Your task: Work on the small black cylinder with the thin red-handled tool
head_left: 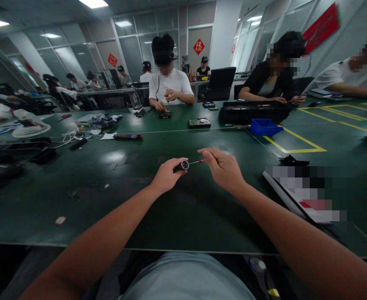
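My left hand [167,175] is closed round a small black cylinder [177,167] with a silver-rimmed round end facing right. What sits inside that end is too small to make out. In my right hand [225,167] is a thin screwdriver [195,162], pinched near its red part. Its metal shaft points left, and its tip lies at the cylinder's rim; whether it touches cannot be told. Both hands are above the middle of the green table [183,221].
A hard drive [199,123], a blue tray [266,127] and a long black casing [253,112] lie farther back. At the right is a white package [295,196]. Cables [72,136] and a marker-like tool [128,136] lie left. A co-worker [171,85] sits opposite.
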